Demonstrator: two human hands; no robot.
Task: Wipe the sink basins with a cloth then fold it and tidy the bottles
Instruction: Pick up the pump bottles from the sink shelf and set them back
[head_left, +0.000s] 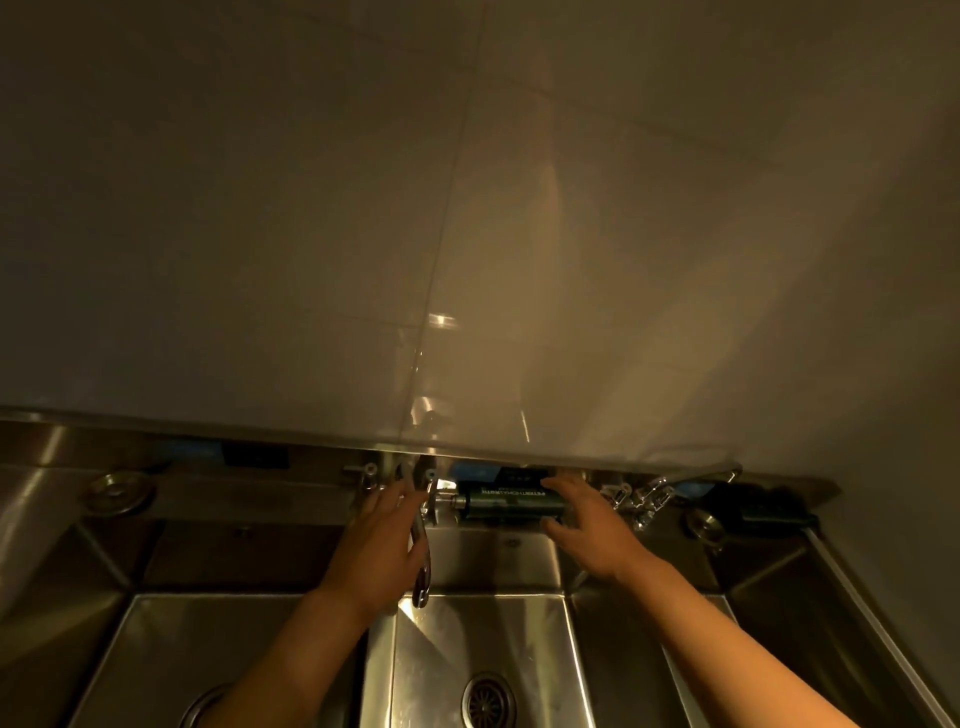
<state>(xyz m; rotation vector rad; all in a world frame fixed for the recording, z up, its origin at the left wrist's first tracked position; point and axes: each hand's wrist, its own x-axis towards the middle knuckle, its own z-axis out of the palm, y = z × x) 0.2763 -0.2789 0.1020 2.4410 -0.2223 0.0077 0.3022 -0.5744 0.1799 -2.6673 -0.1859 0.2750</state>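
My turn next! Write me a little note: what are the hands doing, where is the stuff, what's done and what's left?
Right hand: fingers and thumb around the dark green bottle, which lies on its side on the back ledge behind the middle basin.
Left hand: reaches toward the faucet and its handles; whether it grips anything is unclear.
Another dark bottle sits at the far right of the ledge.
No cloth is in view, so wiping and folding cannot be judged.
Left: likely stand the green bottle up and tidy the bottles.
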